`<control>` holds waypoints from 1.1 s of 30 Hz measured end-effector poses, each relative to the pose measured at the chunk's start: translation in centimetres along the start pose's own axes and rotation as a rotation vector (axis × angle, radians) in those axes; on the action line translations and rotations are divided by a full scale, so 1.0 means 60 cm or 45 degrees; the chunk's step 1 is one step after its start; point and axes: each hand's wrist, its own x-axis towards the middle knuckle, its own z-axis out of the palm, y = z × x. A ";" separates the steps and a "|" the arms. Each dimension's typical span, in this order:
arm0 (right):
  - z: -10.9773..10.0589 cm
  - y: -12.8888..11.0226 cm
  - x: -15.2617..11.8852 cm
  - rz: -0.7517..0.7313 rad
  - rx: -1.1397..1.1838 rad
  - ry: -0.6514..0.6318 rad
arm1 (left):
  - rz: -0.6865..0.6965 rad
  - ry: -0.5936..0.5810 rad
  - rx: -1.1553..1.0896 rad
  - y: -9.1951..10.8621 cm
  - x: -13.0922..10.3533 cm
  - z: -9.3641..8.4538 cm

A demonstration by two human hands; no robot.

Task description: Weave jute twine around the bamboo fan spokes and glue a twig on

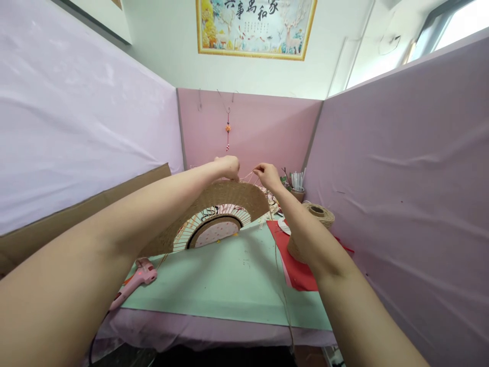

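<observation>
A semicircular fan-shaped piece (252, 196) stands tilted on the table, with a broad brown twine-covered band, thin ribs and a pink dotted half-disc at its base. My left hand (228, 167) is closed at its upper edge, the fingertips partly hidden. To the right, my right hand (268, 176) pinches a pale thin strand (247, 176) just above the band. That strand runs between the two hands. Under my right forearm stands a twine spool (321, 214), and loose brown twine (278, 275) trails down the table to its front edge.
A pink glue gun (139, 275) lies at the left on the green table cover (214, 290). Red sheets (296, 260) lie at the right. Behind are a cup of clear sticks (297, 184) and a hanging beaded tassel (228, 128). Cloth-covered partitions (401, 193) enclose the table.
</observation>
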 end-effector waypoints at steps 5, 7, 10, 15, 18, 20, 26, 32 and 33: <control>0.011 0.006 -0.052 -0.028 -0.069 0.063 | 0.011 0.029 -0.026 -0.014 0.013 0.007; 0.021 0.009 -0.078 -0.069 -0.086 0.064 | 0.036 0.024 -0.028 -0.019 0.018 0.010; 0.035 0.014 -0.105 -0.119 -0.088 0.029 | 0.117 -0.013 -0.016 -0.024 0.023 0.010; 0.046 0.018 -0.113 -0.159 -0.012 0.101 | 0.160 -0.022 0.022 -0.051 0.014 -0.016; 0.051 0.020 -0.115 -0.198 0.092 0.129 | 0.104 -0.087 -0.126 -0.092 -0.010 -0.035; 0.055 0.022 -0.118 -0.184 0.122 0.144 | 0.113 -0.181 -0.235 -0.123 -0.030 -0.037; 0.068 0.030 -0.123 -0.083 0.136 0.134 | 0.112 -0.101 -0.327 -0.166 -0.060 0.021; 0.073 0.035 -0.125 -0.059 0.149 0.120 | 0.082 0.127 -0.254 -0.152 -0.050 0.033; 0.073 0.035 -0.126 -0.056 0.148 0.123 | 0.066 0.130 -0.211 -0.149 -0.050 0.028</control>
